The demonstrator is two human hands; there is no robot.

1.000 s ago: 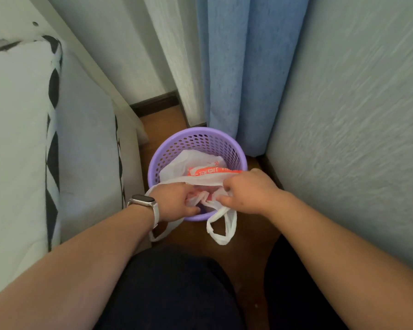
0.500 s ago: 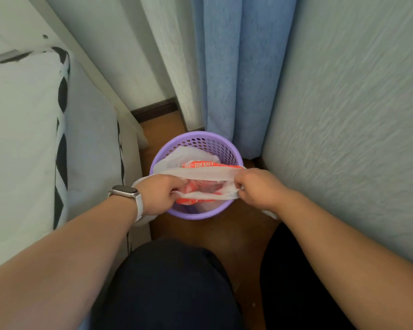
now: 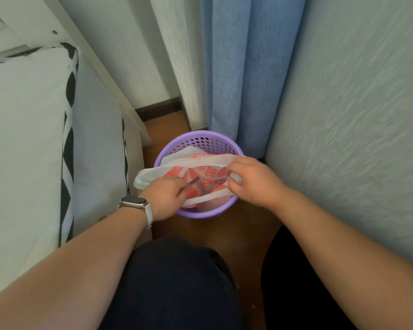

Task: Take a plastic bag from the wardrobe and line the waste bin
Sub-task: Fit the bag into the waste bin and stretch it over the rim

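A purple perforated waste bin (image 3: 202, 139) stands on the wooden floor in the narrow gap ahead of me. A white plastic bag with red-orange print (image 3: 196, 171) sits in its mouth, stretched open. My left hand (image 3: 166, 197), with a watch on the wrist, grips the bag's edge at the bin's left rim, where the plastic hangs over the outside. My right hand (image 3: 253, 179) pinches the bag's edge at the right rim. The bag's lower part is hidden inside the bin.
A bed with a white, black-patterned cover (image 3: 34, 139) runs along the left. Blue curtains (image 3: 248, 67) hang behind the bin. A textured wall (image 3: 355, 115) closes the right side. My knees in dark trousers (image 3: 177, 282) are just in front of the bin.
My hands have drawn apart, stretching the bag's mouth wider across the bin. The left edge now hangs over the rim, and the dangling handle loops are gone from view.
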